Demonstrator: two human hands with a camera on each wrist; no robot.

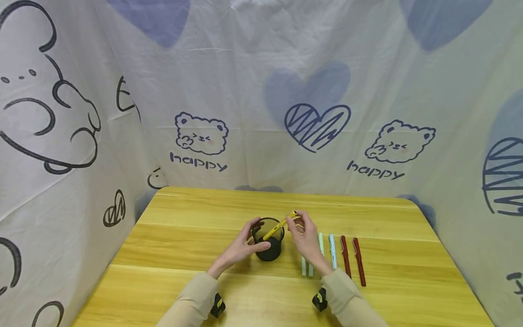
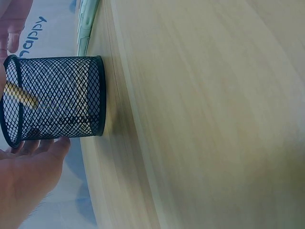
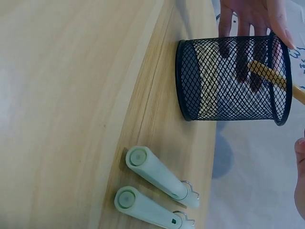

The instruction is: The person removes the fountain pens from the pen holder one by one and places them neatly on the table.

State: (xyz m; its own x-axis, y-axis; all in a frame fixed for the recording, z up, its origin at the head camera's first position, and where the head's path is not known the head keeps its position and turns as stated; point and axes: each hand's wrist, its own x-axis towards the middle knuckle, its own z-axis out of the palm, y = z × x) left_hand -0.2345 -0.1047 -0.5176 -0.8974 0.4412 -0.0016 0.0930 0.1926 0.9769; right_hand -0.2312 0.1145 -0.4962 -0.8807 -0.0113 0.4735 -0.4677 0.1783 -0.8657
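Observation:
A black mesh pen holder [image 1: 268, 252] stands upright on the table. My left hand [image 1: 240, 249] holds it from the left, with the thumb across the front and the fingers round the far side. In the right wrist view those fingers [image 3: 244, 57] show through the mesh. My right hand [image 1: 304, 238] pinches a yellow pen [image 1: 279, 226] near its upper end. The pen leans at a slant, its lower end inside the mesh pen holder [image 2: 62, 100] and above the bottom. The right fingertips are partly hidden in both wrist views.
Right of the pen holder lie light green pens [image 1: 303, 268], a light blue pen [image 1: 333, 250] and two dark red pens [image 1: 358, 261], side by side. The right forearm covers some of them. Patterned cloth [image 1: 253, 159] hangs behind the wooden table [image 1: 184, 236].

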